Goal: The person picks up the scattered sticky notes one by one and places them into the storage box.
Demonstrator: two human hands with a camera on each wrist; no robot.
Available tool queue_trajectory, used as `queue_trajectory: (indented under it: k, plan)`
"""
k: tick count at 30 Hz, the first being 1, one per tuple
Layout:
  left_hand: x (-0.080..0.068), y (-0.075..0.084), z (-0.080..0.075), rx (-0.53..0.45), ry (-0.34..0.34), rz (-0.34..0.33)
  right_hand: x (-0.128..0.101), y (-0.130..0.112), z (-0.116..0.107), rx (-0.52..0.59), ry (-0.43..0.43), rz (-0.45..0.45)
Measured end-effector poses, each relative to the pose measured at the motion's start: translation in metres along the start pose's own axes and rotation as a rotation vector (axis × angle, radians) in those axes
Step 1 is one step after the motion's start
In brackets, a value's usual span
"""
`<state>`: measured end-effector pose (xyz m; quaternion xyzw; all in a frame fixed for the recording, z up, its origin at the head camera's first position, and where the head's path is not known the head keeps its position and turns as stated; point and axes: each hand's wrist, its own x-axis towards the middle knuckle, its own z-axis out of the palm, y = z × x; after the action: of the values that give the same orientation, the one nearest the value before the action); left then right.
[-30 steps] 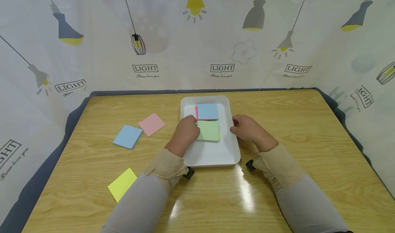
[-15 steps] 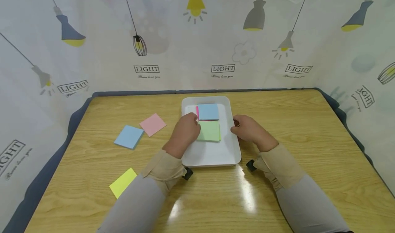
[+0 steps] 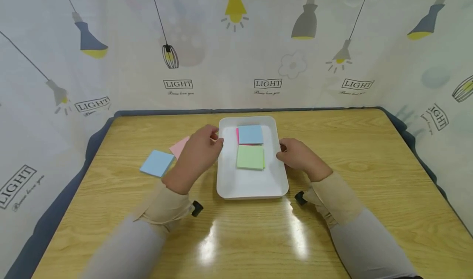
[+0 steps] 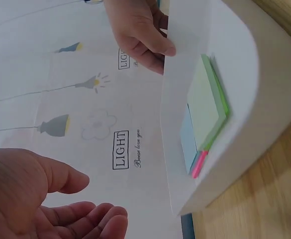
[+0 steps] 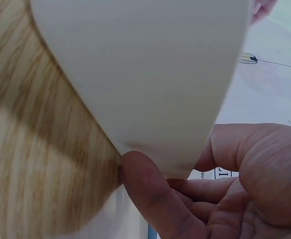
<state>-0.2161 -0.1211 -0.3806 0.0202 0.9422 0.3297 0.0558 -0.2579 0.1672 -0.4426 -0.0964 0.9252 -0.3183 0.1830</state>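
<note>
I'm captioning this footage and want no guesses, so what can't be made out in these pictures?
Head view: part of the pink note beside the white tray, hidden by the left hand.
Head view: most of the pink layer in the tray, covered by the blue pad.
Right wrist view: the tray's inside, hidden by its own outer side.
Right wrist view: part of the right hand, cut off by the right edge.

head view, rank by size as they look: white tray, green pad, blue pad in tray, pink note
1. White tray
2. Green pad
3. Blue pad in the tray
4. Pink note, partly hidden by the left hand
</note>
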Motion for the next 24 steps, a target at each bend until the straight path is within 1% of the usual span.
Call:
queue_trajectory:
  k: [7, 12, 15, 19, 24]
  plan:
    - [-0.030, -0.038, -0.032, 0.026, 0.010, -0.004, 0.002, -0.001, 0.002, -0.021, 0.005, -0.010]
    - [-0.052, -0.064, -0.048, 0.071, 0.045, -0.010, 0.002, -0.002, 0.003, -0.020, 0.005, -0.004]
    - [-0.064, -0.077, -0.055, 0.101, 0.056, -0.014, 0.002, -0.003, 0.003, -0.028, 0.009, -0.008]
    - [-0.078, -0.093, -0.060, 0.141, 0.027, -0.026, 0.001, -0.002, 0.003, -0.038, 0.012, -0.019]
    - [-0.089, -0.112, -0.061, 0.183, -0.016, -0.037, -0.001, -0.001, 0.001, -0.035, 0.018, -0.022]
